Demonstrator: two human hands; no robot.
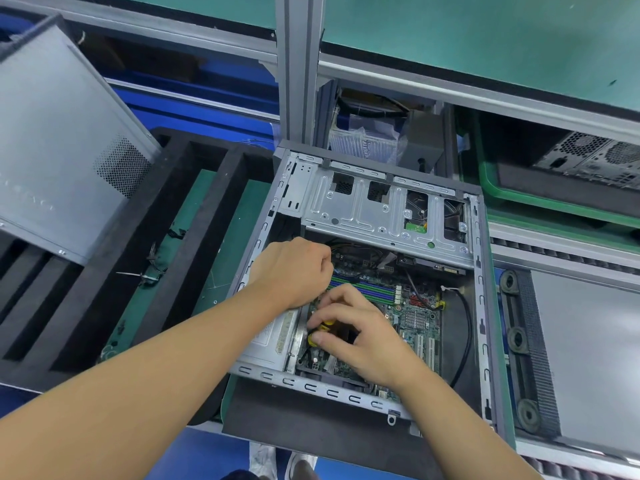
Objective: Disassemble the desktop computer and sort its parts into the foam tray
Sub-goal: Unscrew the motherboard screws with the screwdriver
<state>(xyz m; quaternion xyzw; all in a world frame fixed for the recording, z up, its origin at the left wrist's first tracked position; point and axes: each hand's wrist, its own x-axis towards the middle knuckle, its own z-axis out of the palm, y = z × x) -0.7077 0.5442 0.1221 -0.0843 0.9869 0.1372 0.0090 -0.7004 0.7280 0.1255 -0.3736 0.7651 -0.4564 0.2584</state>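
An open desktop case (479, 289) lies on its side in front of me, its green motherboard (415, 323) exposed below a silver drive cage (360, 206). My left hand (294, 271) reaches into the case with fingers curled near the memory slots (367, 291); what it holds is hidden. My right hand (356, 327) pinches a yellow-and-black handled tool (320, 332) over the board's left part. The black foam tray (194, 244) lies left of the case, with long slots.
A grey side panel (59, 143) leans over the foam tray at far left. Loose wires (159, 265) lie in one tray slot. A green bin (554, 188) with another computer stands at back right. Another grey case (585, 348) lies at right. An aluminium post (299, 64) rises behind.
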